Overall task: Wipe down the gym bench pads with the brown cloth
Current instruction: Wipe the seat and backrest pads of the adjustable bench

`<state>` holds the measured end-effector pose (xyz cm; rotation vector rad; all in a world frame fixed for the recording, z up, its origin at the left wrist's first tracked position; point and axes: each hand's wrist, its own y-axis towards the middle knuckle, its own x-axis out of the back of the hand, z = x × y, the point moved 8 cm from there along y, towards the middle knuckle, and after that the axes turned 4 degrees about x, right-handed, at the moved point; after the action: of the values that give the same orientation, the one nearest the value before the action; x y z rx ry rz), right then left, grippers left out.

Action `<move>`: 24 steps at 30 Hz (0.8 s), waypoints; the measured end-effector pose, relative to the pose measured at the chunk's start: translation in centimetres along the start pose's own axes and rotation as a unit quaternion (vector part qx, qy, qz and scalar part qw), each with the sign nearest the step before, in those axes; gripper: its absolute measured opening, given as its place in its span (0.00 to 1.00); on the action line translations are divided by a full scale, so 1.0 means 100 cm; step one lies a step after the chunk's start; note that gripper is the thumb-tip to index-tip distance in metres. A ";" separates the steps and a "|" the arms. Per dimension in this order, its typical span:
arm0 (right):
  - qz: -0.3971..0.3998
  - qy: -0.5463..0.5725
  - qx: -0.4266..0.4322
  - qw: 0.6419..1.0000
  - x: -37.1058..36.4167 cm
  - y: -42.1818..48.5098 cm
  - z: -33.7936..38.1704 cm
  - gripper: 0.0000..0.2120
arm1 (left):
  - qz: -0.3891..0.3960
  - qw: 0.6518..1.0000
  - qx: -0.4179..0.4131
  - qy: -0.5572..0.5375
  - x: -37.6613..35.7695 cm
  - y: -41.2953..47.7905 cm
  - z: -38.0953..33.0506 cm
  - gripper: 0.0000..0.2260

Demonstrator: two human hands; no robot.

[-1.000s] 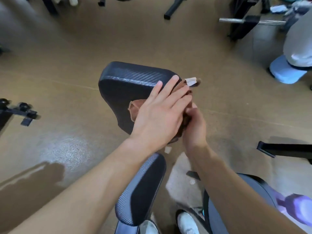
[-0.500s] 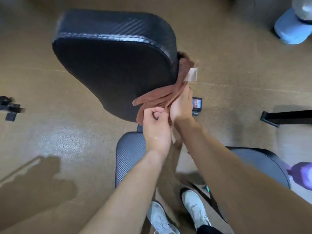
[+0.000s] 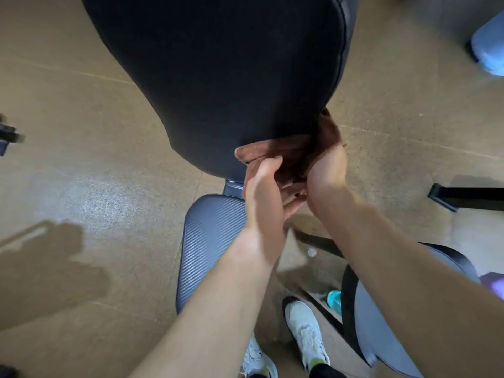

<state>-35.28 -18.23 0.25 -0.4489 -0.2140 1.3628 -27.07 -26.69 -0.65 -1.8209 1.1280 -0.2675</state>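
Observation:
The black back pad point(image 3: 231, 77) of the gym bench fills the top of the view, close to the camera. The brown cloth point(image 3: 297, 151) is bunched against its lower right corner. My right hand point(image 3: 327, 165) grips the cloth from the right, its fingers hidden in the folds. My left hand point(image 3: 264, 186) comes in from the left, thumb on the cloth's near edge and fingers stretched beneath it, pinching it. The grey textured seat pad point(image 3: 210, 241) lies below my left forearm.
A second grey pad point(image 3: 381, 323) sits at lower right, with a black bar point(image 3: 463, 197) on the floor beyond it. My white shoes point(image 3: 305, 331) stand on the tan floor. A dark wet patch point(image 3: 41, 268) marks the floor at left. A blue object point(image 3: 488, 50) is at upper right.
The camera has come much closer to the back pad. Both hands and the cloth have slid down the pad's right edge to its lower corner; my left hand went from flat to pinching the cloth.

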 end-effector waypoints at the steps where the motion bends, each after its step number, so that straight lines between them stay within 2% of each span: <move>1: -0.001 0.050 -0.003 0.999 -0.005 -0.004 0.009 0.17 | 0.006 1.000 -0.016 -0.009 0.001 -0.006 -0.008 0.12; 3: -0.010 0.099 -0.007 0.995 -0.004 -0.007 0.007 0.16 | 0.005 0.999 -0.044 0.025 0.002 -0.008 -0.016 0.09; 6: -0.042 -0.021 0.016 0.999 0.004 -0.003 -0.017 0.15 | -0.014 0.999 -0.016 0.048 0.007 0.005 -0.006 0.12; 10: -0.063 -0.089 -0.011 0.994 0.009 0.006 -0.050 0.26 | -0.069 0.997 0.042 0.004 0.017 0.054 0.029 0.04; 12: -0.076 -0.086 -0.006 0.993 0.017 0.019 -0.065 0.27 | -0.096 0.994 0.047 0.011 0.020 0.078 0.049 0.12; 13: -0.097 -0.062 -0.006 0.993 0.023 0.025 -0.073 0.24 | -0.107 0.993 0.047 0.027 0.020 0.083 0.054 0.16; 15: -0.107 0.060 -0.070 0.990 0.027 0.031 -0.100 0.15 | -0.131 0.987 0.045 0.084 0.026 0.085 0.058 0.16; 16: -0.107 0.105 -0.092 0.985 0.027 0.035 -0.113 0.15 | -0.140 0.984 0.043 0.105 0.030 0.088 0.060 0.15; 20: -0.113 0.130 -0.147 0.974 0.021 0.041 -0.167 0.20 | -0.158 0.977 0.048 0.138 0.055 0.114 0.075 0.10; 24: -0.088 0.071 -0.215 0.970 0.014 0.052 -0.221 0.29 | -0.199 0.972 0.034 0.122 0.087 0.137 0.078 0.12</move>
<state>-30.76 -20.21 -21.97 -0.8655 -0.4253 1.1015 -25.62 -30.62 -18.16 -1.9805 0.8910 -0.7732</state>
